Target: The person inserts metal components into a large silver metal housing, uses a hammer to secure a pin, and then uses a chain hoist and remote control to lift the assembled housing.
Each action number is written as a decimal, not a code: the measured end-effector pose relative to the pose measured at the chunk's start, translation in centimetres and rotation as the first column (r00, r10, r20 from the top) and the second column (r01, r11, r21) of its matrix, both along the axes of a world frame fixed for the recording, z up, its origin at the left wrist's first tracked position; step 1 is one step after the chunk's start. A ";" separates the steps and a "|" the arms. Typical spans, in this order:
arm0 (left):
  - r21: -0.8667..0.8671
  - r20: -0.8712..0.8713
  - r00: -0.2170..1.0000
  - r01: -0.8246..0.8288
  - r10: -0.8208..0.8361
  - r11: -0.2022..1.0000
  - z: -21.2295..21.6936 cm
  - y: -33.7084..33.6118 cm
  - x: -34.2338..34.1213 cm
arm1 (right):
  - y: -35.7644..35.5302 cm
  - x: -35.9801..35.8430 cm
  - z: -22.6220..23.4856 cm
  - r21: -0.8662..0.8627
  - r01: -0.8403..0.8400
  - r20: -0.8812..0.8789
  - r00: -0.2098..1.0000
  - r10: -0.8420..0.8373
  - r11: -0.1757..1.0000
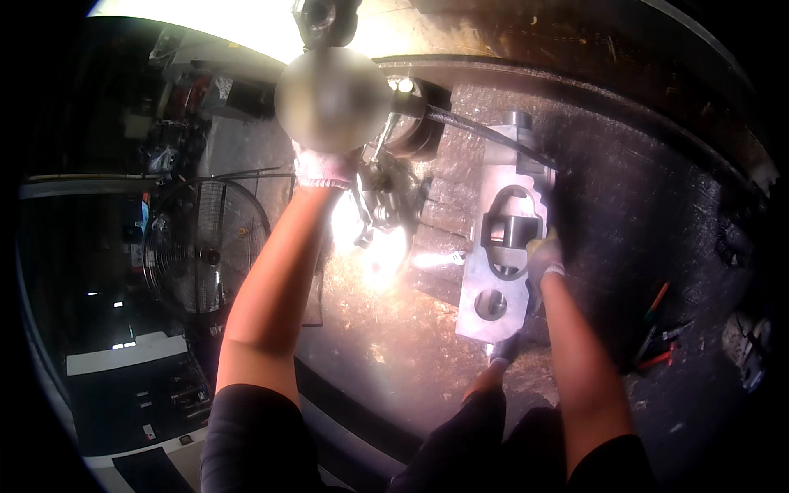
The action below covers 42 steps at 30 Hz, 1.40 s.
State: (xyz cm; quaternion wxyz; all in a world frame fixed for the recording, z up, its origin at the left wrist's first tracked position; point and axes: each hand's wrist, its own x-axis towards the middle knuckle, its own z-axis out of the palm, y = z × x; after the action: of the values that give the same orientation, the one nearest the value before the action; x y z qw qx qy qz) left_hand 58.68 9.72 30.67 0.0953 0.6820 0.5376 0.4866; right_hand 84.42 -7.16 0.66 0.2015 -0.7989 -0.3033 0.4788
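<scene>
The person's right hand (544, 256), in a pale glove, lies against the near right-hand edge of a silver-grey metal housing (519, 300), a long piece with a large oval opening and a smaller round one. The fingers touch that edge, but whether they are clamped on it or merely braced cannot be told. The housing sits immediately left of this grip, running lengthwise above and below it on a stained, dark grey surface (386, 357). As for progress, the openings are already formed, and a dark metal cylinder (516, 232) lies within the oval one, just left of the fingers; whether it is fixed cannot be judged. A long, thin black rod (493, 134) slants across the housing's upper part, above the grip, and whether it is attached or only passes over is unclear. The left hand (322, 167), gloved too, reaches well up and left of the right one, beside a shiny metal assembly (382, 201); a blurred patch covers its fingers, so its hold cannot be told. The housing appears not yet released, with the right hand on it; any remaining work inside is not shown.
</scene>
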 end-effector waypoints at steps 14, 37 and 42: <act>-0.336 0.436 0.900 0.162 0.001 0.928 -3.3 -7.3 -2.3 | 1.2 -0.4 3.9 -0.032 0.003 -0.005 1.000 -0.003 0.999; -0.303 0.664 0.717 0.517 -0.211 0.801 -4.0 -16.3 3.2 | 0.5 2.2 2.7 -0.119 0.016 -0.122 0.992 -0.031 0.993; -0.380 0.772 0.636 0.461 0.000 0.802 -7.4 -15.1 1.4 | 0.8 1.2 4.3 -0.125 0.048 -0.155 0.986 -0.068 0.991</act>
State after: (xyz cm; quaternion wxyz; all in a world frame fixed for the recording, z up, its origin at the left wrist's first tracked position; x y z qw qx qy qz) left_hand 60.06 -5.33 23.27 0.5590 0.4332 0.4699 0.5282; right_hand 85.66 -6.38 5.01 0.1904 -0.7773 -0.2334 0.5523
